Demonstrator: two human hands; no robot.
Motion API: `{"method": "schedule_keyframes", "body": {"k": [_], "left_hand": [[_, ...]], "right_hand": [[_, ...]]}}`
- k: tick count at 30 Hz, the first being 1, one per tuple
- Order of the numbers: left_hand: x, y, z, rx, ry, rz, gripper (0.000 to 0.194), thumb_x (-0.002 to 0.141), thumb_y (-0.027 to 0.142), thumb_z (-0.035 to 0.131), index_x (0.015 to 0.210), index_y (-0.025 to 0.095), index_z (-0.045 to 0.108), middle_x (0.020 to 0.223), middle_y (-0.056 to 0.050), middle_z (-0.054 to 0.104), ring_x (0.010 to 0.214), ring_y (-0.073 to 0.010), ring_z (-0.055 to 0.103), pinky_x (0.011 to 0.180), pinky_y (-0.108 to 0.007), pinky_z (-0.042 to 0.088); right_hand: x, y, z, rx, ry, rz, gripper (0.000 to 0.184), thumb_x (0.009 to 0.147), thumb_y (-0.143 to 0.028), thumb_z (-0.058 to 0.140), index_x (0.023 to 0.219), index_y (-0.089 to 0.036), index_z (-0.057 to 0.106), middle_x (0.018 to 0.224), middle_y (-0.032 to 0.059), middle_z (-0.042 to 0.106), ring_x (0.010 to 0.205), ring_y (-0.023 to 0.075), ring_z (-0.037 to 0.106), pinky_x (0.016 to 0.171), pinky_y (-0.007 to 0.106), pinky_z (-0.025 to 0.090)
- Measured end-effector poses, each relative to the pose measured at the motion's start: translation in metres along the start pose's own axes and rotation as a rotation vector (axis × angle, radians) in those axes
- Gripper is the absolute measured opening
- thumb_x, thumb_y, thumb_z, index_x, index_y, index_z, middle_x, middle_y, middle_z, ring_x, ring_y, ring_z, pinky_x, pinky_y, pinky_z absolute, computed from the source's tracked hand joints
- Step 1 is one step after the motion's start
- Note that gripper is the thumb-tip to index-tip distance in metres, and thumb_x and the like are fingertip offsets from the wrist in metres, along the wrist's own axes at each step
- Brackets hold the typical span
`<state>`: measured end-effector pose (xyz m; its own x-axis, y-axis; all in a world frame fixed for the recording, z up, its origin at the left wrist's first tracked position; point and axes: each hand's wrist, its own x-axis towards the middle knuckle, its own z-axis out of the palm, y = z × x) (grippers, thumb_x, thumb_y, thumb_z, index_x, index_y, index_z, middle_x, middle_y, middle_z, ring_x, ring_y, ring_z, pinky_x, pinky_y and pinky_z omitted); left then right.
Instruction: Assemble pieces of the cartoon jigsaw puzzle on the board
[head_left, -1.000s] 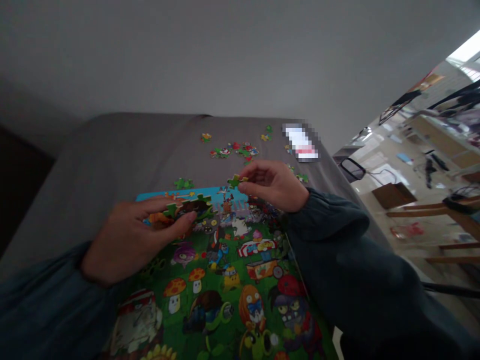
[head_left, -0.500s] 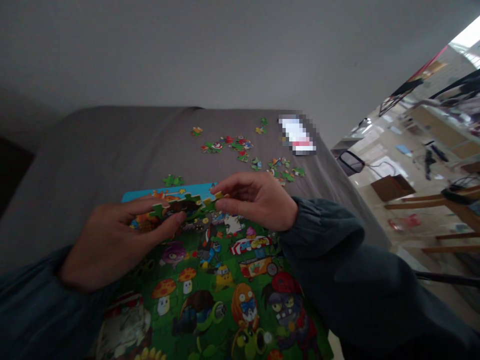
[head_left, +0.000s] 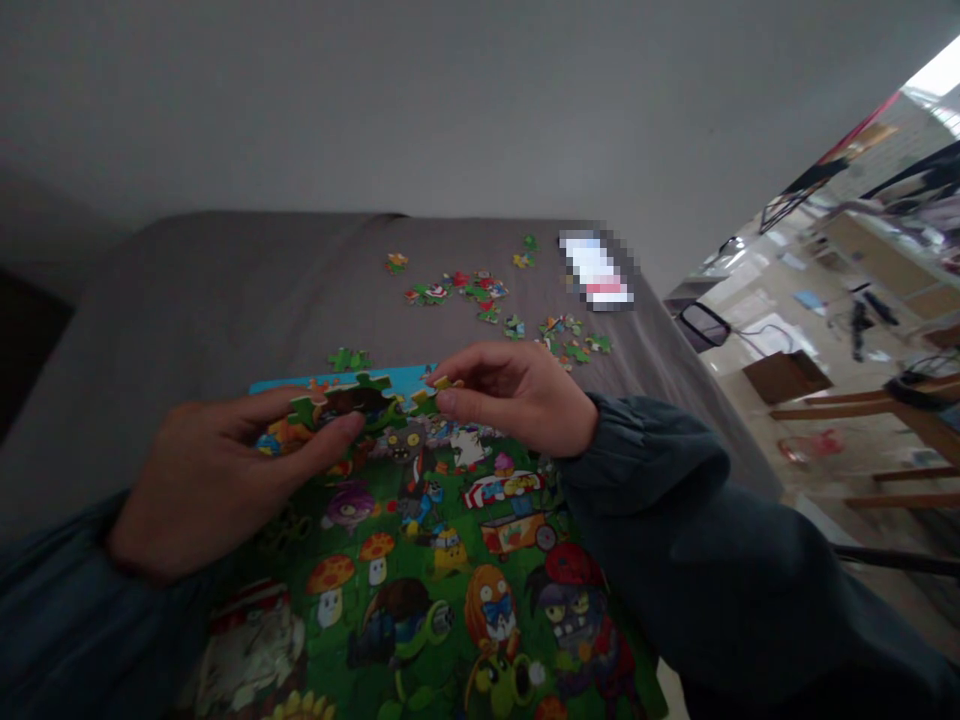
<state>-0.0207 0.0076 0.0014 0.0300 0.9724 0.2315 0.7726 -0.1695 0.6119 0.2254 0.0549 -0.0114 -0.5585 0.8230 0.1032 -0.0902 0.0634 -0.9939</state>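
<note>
My left hand pinches a joined section of puzzle pieces, brown and green, between thumb and fingers, raised over the far part of the board. My right hand holds a small green and yellow puzzle piece by its edge, just right of that section. A narrow gap shows between the two. Beneath both hands lies the puzzle board, printed with cartoon plants and zombies on green, with a blue strip along its far edge. The fingertips of my right hand partly cover their piece.
Loose puzzle pieces lie scattered on the grey cloth beyond the board, with a few more near its far edge. A blurred bright phone rests at the back right. To the right, past the cloth's edge, are a cardboard box and wooden furniture.
My left hand has shifted slightly left with its joined section, tilting it and widening the gap to the right hand's piece. More of the grey zombie picture shows. My right hand has barely moved.
</note>
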Motion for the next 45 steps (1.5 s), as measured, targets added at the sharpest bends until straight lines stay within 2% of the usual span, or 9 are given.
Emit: {"method": "schedule_keyframes", "body": {"k": [5, 10, 14, 18, 25, 30, 34, 40, 45], "left_hand": [[-0.001, -0.009, -0.002, 0.023, -0.016, -0.05, 0.033, 0.077, 0.054, 0.064, 0.089, 0.029, 0.084, 0.046, 0.009, 0.064, 0.035, -0.0122, 0.055, 0.033, -0.022, 0.034], [-0.001, -0.009, -0.001, -0.001, -0.021, -0.02, 0.031, 0.078, 0.052, 0.065, 0.091, 0.03, 0.083, 0.051, 0.009, 0.067, 0.038, -0.0117, 0.056, 0.038, -0.022, 0.039], [0.0, -0.007, 0.0, -0.013, -0.044, -0.038, 0.031, 0.077, 0.052, 0.066, 0.09, 0.03, 0.083, 0.051, 0.009, 0.068, 0.038, -0.0119, 0.057, 0.035, -0.022, 0.038], [0.0, -0.004, 0.001, -0.051, -0.073, -0.02, 0.029, 0.076, 0.05, 0.066, 0.087, 0.03, 0.084, 0.05, 0.009, 0.066, 0.039, -0.0117, 0.056, 0.042, -0.022, 0.045], [0.0, 0.003, 0.001, -0.08, -0.119, -0.06, 0.031, 0.073, 0.053, 0.065, 0.08, 0.028, 0.083, 0.051, 0.007, 0.066, 0.042, -0.0126, 0.056, 0.048, -0.025, 0.048], [0.001, 0.004, 0.002, -0.08, -0.121, -0.086, 0.033, 0.071, 0.055, 0.064, 0.078, 0.029, 0.083, 0.055, 0.007, 0.069, 0.045, -0.0135, 0.058, 0.047, -0.026, 0.046], [0.0, 0.002, 0.003, -0.065, -0.135, -0.095, 0.032, 0.071, 0.056, 0.064, 0.071, 0.029, 0.081, 0.054, 0.008, 0.069, 0.048, -0.0138, 0.061, 0.047, -0.024, 0.044], [0.0, 0.003, 0.004, -0.043, -0.145, -0.038, 0.026, 0.071, 0.049, 0.065, 0.07, 0.029, 0.081, 0.047, 0.009, 0.065, 0.04, -0.012, 0.057, 0.042, -0.022, 0.042], [0.0, 0.007, 0.006, -0.116, -0.143, 0.029, 0.022, 0.072, 0.045, 0.068, 0.075, 0.028, 0.082, 0.067, 0.007, 0.076, 0.054, -0.0144, 0.068, 0.051, -0.022, 0.052]], "right_hand": [[0.001, 0.001, -0.001, 0.119, 0.032, 0.12, 0.02, 0.078, -0.02, 0.078, 0.091, -0.016, 0.063, 0.078, -0.0013, 0.071, 0.072, 0.0087, 0.068, 0.069, 0.021, 0.054], [0.001, 0.003, 0.001, 0.181, 0.08, 0.193, 0.022, 0.074, -0.017, 0.081, 0.086, -0.016, 0.063, 0.077, -0.0027, 0.07, 0.068, 0.0061, 0.065, 0.065, 0.019, 0.051], [0.001, 0.003, 0.003, 0.22, 0.061, 0.213, 0.031, 0.068, -0.016, 0.086, 0.086, -0.017, 0.061, 0.076, -0.0031, 0.07, 0.069, 0.0077, 0.067, 0.068, 0.021, 0.055], [0.0, 0.003, 0.005, 0.203, 0.034, 0.188, 0.039, 0.068, -0.012, 0.085, 0.099, -0.018, 0.063, 0.081, -0.0037, 0.069, 0.07, 0.0083, 0.068, 0.071, 0.024, 0.058], [-0.001, 0.012, 0.004, 0.111, -0.009, 0.089, 0.029, 0.078, -0.016, 0.078, 0.105, -0.019, 0.068, 0.088, -0.0014, 0.068, 0.077, 0.0079, 0.064, 0.072, 0.023, 0.056], [-0.002, 0.011, 0.004, -0.1, 0.006, -0.083, 0.018, 0.088, -0.021, 0.068, 0.104, -0.017, 0.073, 0.09, 0.0019, 0.069, 0.075, 0.0087, 0.061, 0.071, 0.024, 0.052], [-0.005, 0.005, 0.008, -0.257, 0.045, -0.21, 0.017, 0.088, -0.02, 0.066, 0.101, -0.014, 0.075, 0.087, 0.0026, 0.066, 0.076, 0.0091, 0.06, 0.069, 0.023, 0.051], [-0.006, 0.004, 0.012, -0.217, 0.027, -0.129, 0.017, 0.089, -0.026, 0.068, 0.1, -0.015, 0.073, 0.087, 0.0034, 0.069, 0.076, 0.0105, 0.062, 0.072, 0.026, 0.053], [-0.007, 0.005, 0.013, -0.155, 0.029, -0.062, 0.013, 0.086, -0.026, 0.07, 0.094, -0.017, 0.071, 0.085, 0.0023, 0.07, 0.08, 0.0116, 0.064, 0.078, 0.027, 0.055]]}}
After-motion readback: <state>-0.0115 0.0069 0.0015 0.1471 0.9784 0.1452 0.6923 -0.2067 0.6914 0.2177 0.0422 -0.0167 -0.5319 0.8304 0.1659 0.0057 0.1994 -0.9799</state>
